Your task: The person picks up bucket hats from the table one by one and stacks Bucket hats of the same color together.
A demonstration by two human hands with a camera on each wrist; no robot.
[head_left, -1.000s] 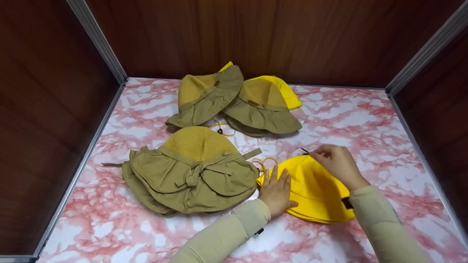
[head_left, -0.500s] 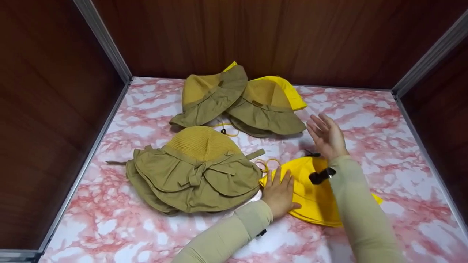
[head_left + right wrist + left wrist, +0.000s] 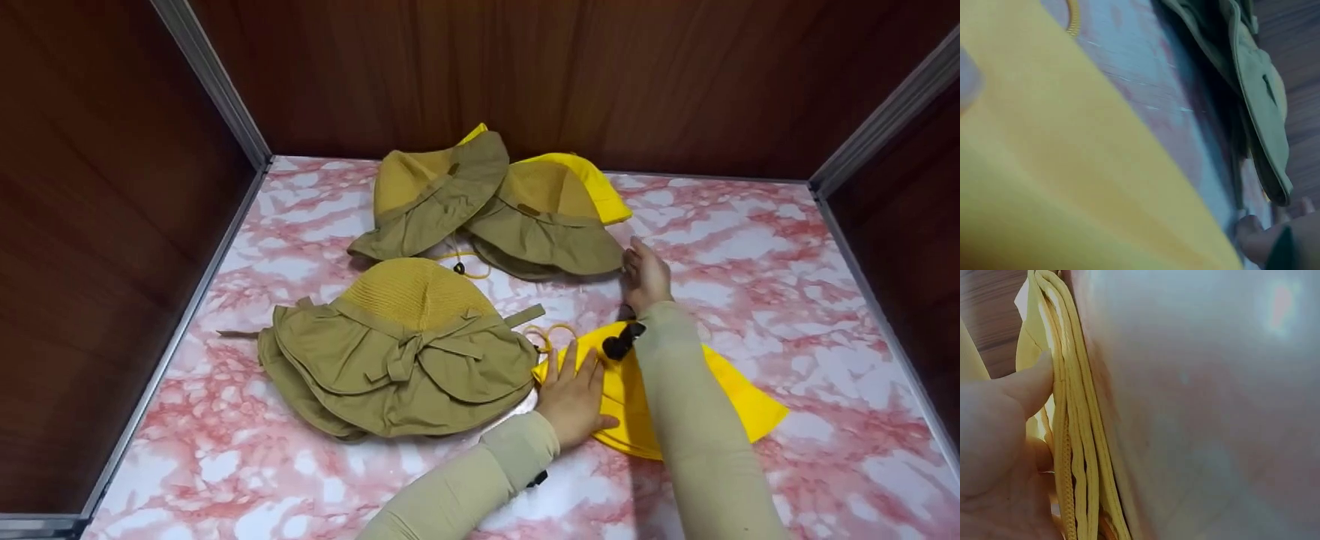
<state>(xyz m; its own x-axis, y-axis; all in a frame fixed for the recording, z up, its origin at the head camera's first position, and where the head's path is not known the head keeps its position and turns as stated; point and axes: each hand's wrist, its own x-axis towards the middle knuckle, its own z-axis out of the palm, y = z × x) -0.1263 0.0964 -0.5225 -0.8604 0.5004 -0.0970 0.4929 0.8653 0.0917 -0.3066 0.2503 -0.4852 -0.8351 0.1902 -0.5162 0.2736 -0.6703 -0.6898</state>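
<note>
My left hand (image 3: 574, 405) lies with spread, straight fingers on the left part of a yellow bucket hat (image 3: 739, 390). In the left wrist view its thumb rests against the layered yellow brim edges (image 3: 1081, 439). My right hand (image 3: 646, 277) reaches past that hat, its forearm covering the hat's middle. Its fingers are by the right brim tip of an olive-and-tan hat (image 3: 555, 240); in the right wrist view the thumb (image 3: 1249, 228) sits just below this brim (image 3: 1261, 112), and contact is unclear. Left of the yellow hat stands a tan hat with olive ruffled brim and bow (image 3: 412, 352).
Another olive-and-tan hat (image 3: 420, 187) leans on its neighbour at the back, with a yellow hat (image 3: 592, 184) behind them. A yellow cord with a black toggle (image 3: 459, 268) lies in front. Dark wood panels (image 3: 525, 67) enclose the pink marbled tabletop (image 3: 772, 247).
My right hand has left the top of the yellow hat and moved forward to the back olive hat's brim. The left hand stays on the yellow hat.
</note>
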